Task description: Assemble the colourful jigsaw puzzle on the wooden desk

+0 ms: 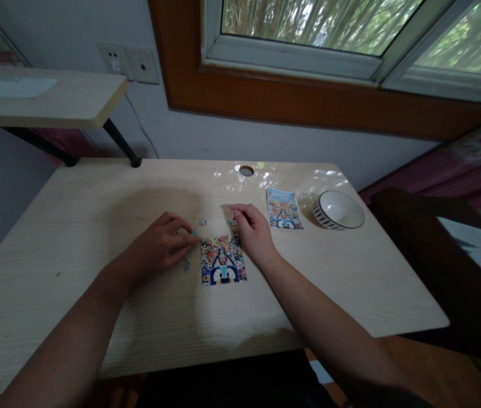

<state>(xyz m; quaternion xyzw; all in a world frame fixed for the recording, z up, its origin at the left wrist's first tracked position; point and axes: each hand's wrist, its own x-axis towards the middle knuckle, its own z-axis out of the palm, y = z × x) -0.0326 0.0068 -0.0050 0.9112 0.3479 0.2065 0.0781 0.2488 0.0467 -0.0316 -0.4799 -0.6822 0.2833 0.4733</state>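
A partly assembled jigsaw puzzle [223, 262] lies flat on the table, its lower part showing a blue cartoon dog's face and its upper edge uneven. My left hand [161, 243] is at its upper left corner, with a small teal puzzle piece [194, 232] between thumb and index finger. Loose pieces [186, 262] lie beside and partly under that hand. Another loose piece [202, 221] sits above the puzzle. My right hand [255, 229] rests at the upper right edge, fingers closed in a pinch; whatever they hold is hidden. Some pieces [231, 223] show beneath it.
On the right of the wooden table [334, 283] lie a printed picture card [285, 209] and a white bowl [339, 209] with dark stripes. A raised shelf [83, 105] on black legs stands back left. A round cable hole [246, 170] is near the rear edge.
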